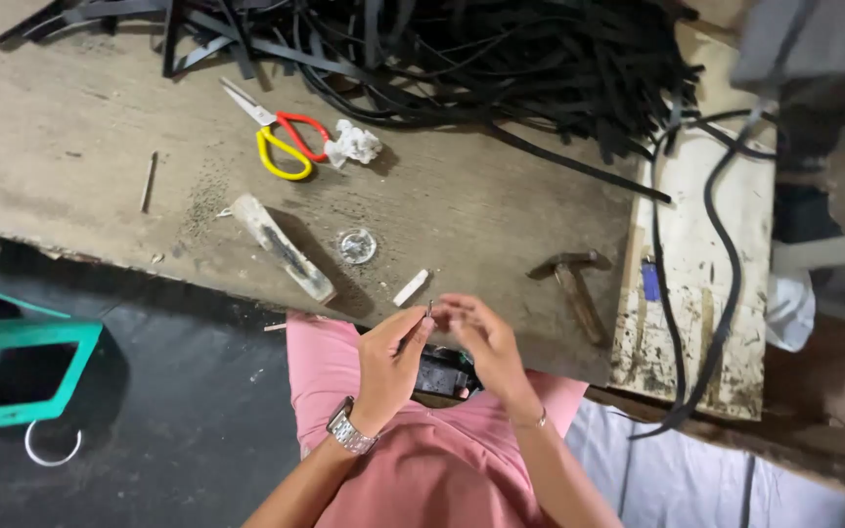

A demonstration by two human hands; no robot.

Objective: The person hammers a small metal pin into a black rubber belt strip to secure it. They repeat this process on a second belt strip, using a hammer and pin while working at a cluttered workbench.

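Fingers [421, 328] of both hands meet at a small metal piece [429, 309], pinched just off the near edge of the tabletop [80, 127] above a pink lap; the left hand [390, 364], with a wristwatch, and the right hand [486, 347] close on it from either side, with a black object [439, 375] resting on the lap under them. At nine o'clock from the hands sits a green plastic frame [22, 367] on the dark floor. At eleven o'clock lie scissors [281, 137] with red and yellow handles, a crumpled white scrap [354, 144], and nearer, a worn flat tool [281, 246] and a small round clear lid [357, 245]. A heap of black straps [501, 59] fills twelve o'clock. A hammer [574, 284] lies at two o'clock, beside a stained white board [696, 274].
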